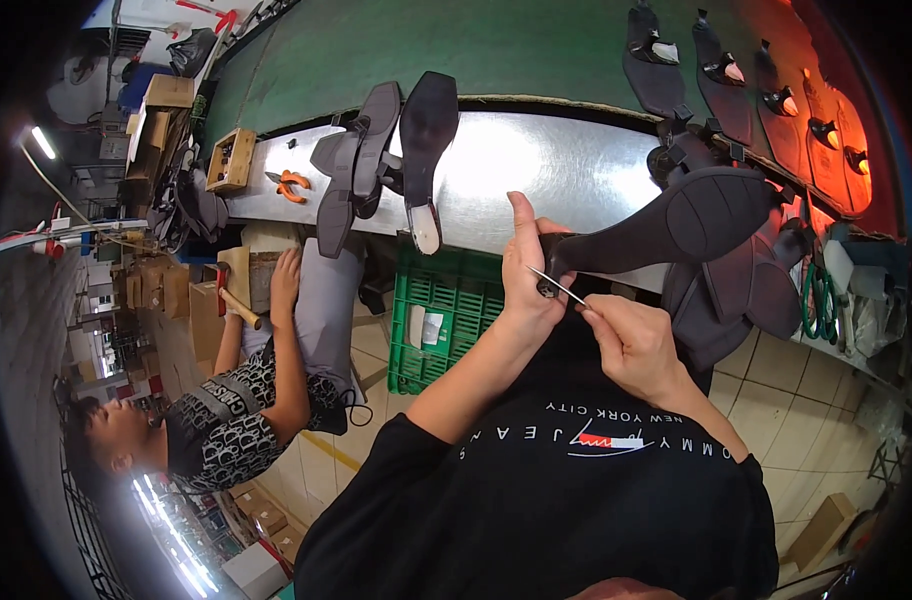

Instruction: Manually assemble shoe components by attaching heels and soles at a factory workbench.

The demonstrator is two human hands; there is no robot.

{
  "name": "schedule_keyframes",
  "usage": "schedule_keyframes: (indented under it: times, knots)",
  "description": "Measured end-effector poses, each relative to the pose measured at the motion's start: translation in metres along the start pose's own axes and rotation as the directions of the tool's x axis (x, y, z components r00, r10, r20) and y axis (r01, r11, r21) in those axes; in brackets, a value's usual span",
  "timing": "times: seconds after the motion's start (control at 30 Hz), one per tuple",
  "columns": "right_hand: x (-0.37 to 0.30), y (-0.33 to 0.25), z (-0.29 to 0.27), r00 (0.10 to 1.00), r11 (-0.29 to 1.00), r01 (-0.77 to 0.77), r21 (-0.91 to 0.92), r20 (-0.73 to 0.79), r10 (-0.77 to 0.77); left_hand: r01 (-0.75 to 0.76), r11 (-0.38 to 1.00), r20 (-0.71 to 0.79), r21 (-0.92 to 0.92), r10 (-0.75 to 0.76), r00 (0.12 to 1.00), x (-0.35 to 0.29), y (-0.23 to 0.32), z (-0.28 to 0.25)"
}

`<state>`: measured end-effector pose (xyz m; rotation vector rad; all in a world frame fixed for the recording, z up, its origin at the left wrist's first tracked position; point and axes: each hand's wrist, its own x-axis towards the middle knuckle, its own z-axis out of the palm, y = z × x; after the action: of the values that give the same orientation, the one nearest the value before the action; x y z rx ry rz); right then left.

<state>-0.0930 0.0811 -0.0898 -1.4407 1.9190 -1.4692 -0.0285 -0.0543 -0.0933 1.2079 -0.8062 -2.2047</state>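
Observation:
In my left hand is a black heeled shoe sole, gripped at its heel end, thumb stretched upward. The tread side is in view, the toe end pointing right and away. My right hand pinches a thin metal rod-like tool. Its slim shaft reaches across the heel tip towards my left palm; whether it touches the heel I cannot tell. Its handle is hidden in my fingers. More black soles lie at the bench edge, right of the held one.
Ahead runs a metal bench beside a green belt. It carries a stack of soles, orange-handled pliers and a wooden box. Green-handled scissors hang right. A green crate stands below; a person sits left.

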Motion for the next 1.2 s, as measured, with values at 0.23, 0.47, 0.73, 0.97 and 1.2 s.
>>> schedule_keyframes:
  times: [0.23,0.47,0.73,0.97,1.2]
  knots:
    - [-0.002,0.001,-0.002,1.0,1.0,-0.019,0.015,-0.006,0.019,0.296,0.927,0.165,-0.231,-0.262,0.951,0.013,0.0,0.0]
    - [-0.001,0.002,0.001,0.987,0.989,-0.145,-0.014,-0.066,0.144,0.482,0.727,0.369,-0.488,-0.329,0.869,0.01,-0.014,-0.008]
    - [-0.005,0.002,0.0,0.981,0.979,-0.194,-0.054,0.017,0.196,0.342,0.927,0.261,-0.156,-0.295,0.919,0.003,-0.011,0.003]
    - [-0.007,0.004,-0.001,0.988,0.991,-0.128,-0.024,0.081,0.13,0.416,0.9,0.193,-0.132,-0.389,0.901,0.017,-0.012,0.0]
    - [-0.013,0.006,0.0,0.989,0.987,-0.147,0.062,0.041,0.145,0.418,0.908,0.237,-0.039,-0.398,0.886,0.028,-0.004,-0.01]
